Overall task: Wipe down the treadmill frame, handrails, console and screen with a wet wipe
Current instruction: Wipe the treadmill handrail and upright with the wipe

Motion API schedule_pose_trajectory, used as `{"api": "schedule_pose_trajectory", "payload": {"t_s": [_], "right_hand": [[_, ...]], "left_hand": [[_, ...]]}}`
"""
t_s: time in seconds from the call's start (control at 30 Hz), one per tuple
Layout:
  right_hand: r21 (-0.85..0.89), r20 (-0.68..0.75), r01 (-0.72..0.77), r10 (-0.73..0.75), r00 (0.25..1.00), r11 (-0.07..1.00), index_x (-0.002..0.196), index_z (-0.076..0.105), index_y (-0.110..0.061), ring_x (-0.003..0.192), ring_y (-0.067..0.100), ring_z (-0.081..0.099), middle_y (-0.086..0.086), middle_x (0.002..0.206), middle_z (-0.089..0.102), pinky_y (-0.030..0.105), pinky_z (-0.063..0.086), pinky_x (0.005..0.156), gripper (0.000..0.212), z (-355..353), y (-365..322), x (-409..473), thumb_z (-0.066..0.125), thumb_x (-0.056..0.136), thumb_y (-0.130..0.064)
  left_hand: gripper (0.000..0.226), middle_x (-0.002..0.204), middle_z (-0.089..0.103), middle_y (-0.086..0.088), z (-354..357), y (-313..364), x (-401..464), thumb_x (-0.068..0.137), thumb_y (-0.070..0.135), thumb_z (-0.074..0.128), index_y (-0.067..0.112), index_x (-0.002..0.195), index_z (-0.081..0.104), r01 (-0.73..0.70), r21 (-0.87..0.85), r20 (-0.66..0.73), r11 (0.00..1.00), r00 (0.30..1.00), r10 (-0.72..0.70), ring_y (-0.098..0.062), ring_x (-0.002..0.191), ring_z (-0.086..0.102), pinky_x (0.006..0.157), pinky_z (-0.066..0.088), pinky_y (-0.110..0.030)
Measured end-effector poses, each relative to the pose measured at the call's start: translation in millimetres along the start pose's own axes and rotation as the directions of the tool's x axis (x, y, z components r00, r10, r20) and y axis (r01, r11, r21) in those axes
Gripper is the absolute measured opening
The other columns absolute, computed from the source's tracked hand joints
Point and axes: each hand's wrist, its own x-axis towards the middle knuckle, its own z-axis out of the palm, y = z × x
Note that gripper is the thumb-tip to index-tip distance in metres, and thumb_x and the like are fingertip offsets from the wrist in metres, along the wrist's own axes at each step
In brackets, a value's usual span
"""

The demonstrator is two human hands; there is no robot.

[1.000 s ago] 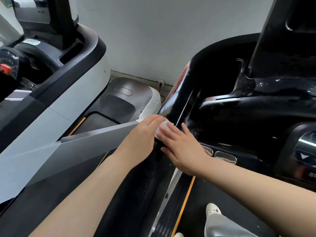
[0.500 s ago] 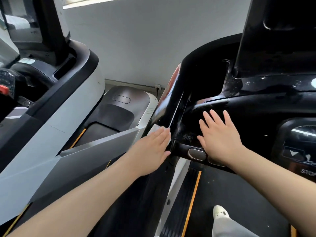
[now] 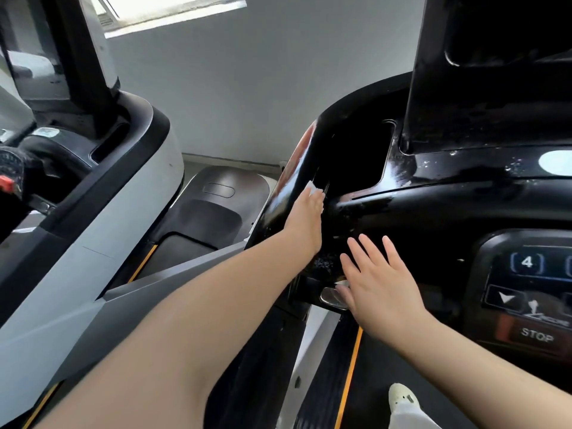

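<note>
My left hand (image 3: 306, 218) lies flat with straight fingers on the glossy black left handrail (image 3: 294, 168) of the treadmill, pressing a white wet wipe (image 3: 313, 188) against it; only the wipe's far edge shows past my fingertips. My right hand (image 3: 376, 283) is spread open with its palm on the lower left part of the black console (image 3: 433, 212), just above a silver pulse sensor (image 3: 329, 295). The dark screen (image 3: 495, 66) rises at the upper right. A keypad (image 3: 526, 274) with a "4" key and a STOP button is at right.
A second treadmill (image 3: 93, 212) with a white and black frame stands close on the left. A grey wall (image 3: 263, 88) is behind both machines. Below, the running belt's orange-edged side rail (image 3: 349, 376) and a white shoe (image 3: 402, 397) are visible.
My left hand slid the wipe forward and up along the left handrail. My right hand left the wipe, moved right onto the console, and stays spread there.
</note>
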Motion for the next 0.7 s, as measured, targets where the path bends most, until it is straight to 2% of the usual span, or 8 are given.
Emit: {"api": "schedule_pose_trajectory", "payload": {"t_s": [0.1, 0.13, 0.3, 0.37, 0.43, 0.53, 0.63, 0.7], "right_hand": [[0.032, -0.021, -0.003, 0.003, 1.0, 0.999, 0.105, 0.069, 0.003, 0.117, 0.04, 0.056, 0.025, 0.118, 0.062, 0.051, 0.021, 0.103, 0.058, 3, -3, -5, 0.082, 0.065, -0.036], [0.042, -0.031, -0.003, 0.004, 1.0, 0.999, 0.105, 0.07, 0.002, 0.116, 0.039, 0.056, 0.025, 0.118, 0.062, 0.051, 0.021, 0.103, 0.057, 3, -5, -6, 0.082, 0.065, -0.036], [0.091, -0.017, -0.026, 0.028, 0.999, 0.996, 0.103, 0.07, 0.002, 0.117, 0.038, 0.056, 0.024, 0.118, 0.063, 0.05, 0.021, 0.104, 0.054, 2, -12, -9, 0.078, 0.068, -0.038], [0.108, -0.013, -0.035, 0.036, 0.999, 0.994, 0.103, 0.07, 0.003, 0.116, 0.039, 0.057, 0.025, 0.117, 0.063, 0.05, 0.022, 0.104, 0.055, 4, -12, -9, 0.078, 0.068, -0.038], [0.116, -0.022, -0.042, 0.045, 0.999, 0.992, 0.103, 0.07, 0.003, 0.116, 0.039, 0.056, 0.025, 0.118, 0.062, 0.05, 0.022, 0.104, 0.056, 5, -10, -10, 0.078, 0.067, -0.039], [0.123, -0.05, -0.063, 0.069, 0.996, 0.99, 0.104, 0.07, 0.003, 0.117, 0.04, 0.056, 0.026, 0.119, 0.061, 0.05, 0.023, 0.104, 0.056, 6, -4, -11, 0.079, 0.068, -0.038], [0.133, -0.098, -0.093, 0.106, 0.989, 0.987, 0.105, 0.069, 0.003, 0.117, 0.04, 0.055, 0.027, 0.119, 0.061, 0.051, 0.024, 0.104, 0.045, 5, 2, -9, 0.068, 0.079, -0.033], [0.134, -0.104, -0.108, 0.123, 0.987, 0.985, 0.106, 0.068, 0.003, 0.119, 0.041, 0.054, 0.028, 0.121, 0.06, 0.051, 0.023, 0.104, 0.046, 3, 4, -9, 0.071, 0.079, -0.033]], "left_hand": [[0.052, 0.148, 0.022, -0.015, 3, 1, -7, 0.097, 0.036, 0.025, 0.01, 0.14, 0.04, 0.019, -0.01, -0.089, 1.0, 0.996, -0.019, -0.031, 0.138, 0.017, 0.115, 0.01, -0.044], [0.051, 0.144, 0.026, -0.015, 6, 4, -13, 0.097, 0.035, 0.026, 0.009, 0.137, 0.043, 0.017, -0.021, -0.098, 1.0, 0.995, -0.019, -0.031, 0.134, 0.022, 0.113, 0.014, -0.043], [0.057, 0.141, 0.036, -0.019, 28, 31, -49, 0.097, 0.034, 0.022, -0.001, 0.14, 0.036, 0.015, 0.009, -0.071, 1.0, 0.997, -0.014, -0.033, 0.13, 0.029, 0.11, 0.024, -0.044], [0.059, 0.145, 0.03, -0.023, 29, 33, -50, 0.098, 0.034, 0.02, -0.003, 0.144, 0.028, 0.008, 0.014, -0.064, 1.0, 0.998, -0.007, -0.034, 0.134, 0.025, 0.112, 0.021, -0.044], [0.059, 0.147, 0.028, -0.022, 26, 30, -44, 0.099, 0.034, 0.021, -0.002, 0.144, 0.028, 0.021, 0.02, -0.076, 1.0, 0.997, -0.02, -0.034, 0.135, 0.024, 0.113, 0.021, -0.044], [0.059, 0.153, 0.014, -0.025, 17, 27, -30, 0.101, 0.035, 0.022, -0.003, 0.146, 0.02, -0.02, 0.044, -0.049, 0.999, 0.999, 0.022, -0.038, 0.141, 0.013, 0.115, 0.013, -0.046], [0.052, 0.145, 0.029, -0.021, 7, 23, -17, 0.1, 0.033, 0.027, 0.002, 0.139, 0.038, -0.038, 0.025, -0.043, 0.999, 0.998, 0.039, -0.037, 0.133, 0.025, 0.11, 0.021, -0.043], [0.049, 0.144, 0.032, -0.019, 4, 19, -8, 0.099, 0.033, 0.029, 0.006, 0.137, 0.043, -0.019, 0.014, -0.048, 1.0, 0.999, 0.02, -0.035, 0.131, 0.028, 0.108, 0.024, -0.042]]}}
